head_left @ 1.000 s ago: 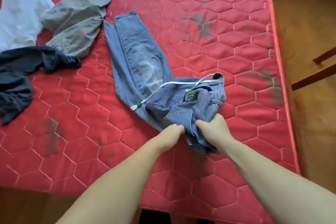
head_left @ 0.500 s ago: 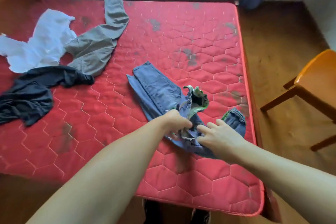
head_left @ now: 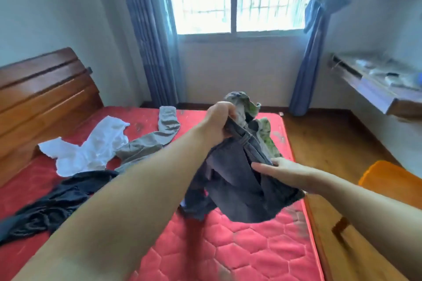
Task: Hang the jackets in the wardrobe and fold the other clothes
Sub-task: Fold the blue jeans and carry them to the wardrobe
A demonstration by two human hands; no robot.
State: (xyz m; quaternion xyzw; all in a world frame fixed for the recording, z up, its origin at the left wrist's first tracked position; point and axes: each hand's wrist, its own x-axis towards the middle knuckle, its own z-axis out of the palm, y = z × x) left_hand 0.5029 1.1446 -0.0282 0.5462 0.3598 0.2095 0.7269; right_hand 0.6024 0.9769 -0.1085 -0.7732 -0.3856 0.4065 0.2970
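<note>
Above red mattress (head_left: 239, 246), jeans (head_left: 237, 191) in left hand (head_left: 218, 123).

Blue jeans (head_left: 237, 191) bunched, hanging below left hand (head_left: 218, 124); green-patterned lining showing above; right hand (head_left: 277, 170) alongside.
</note>
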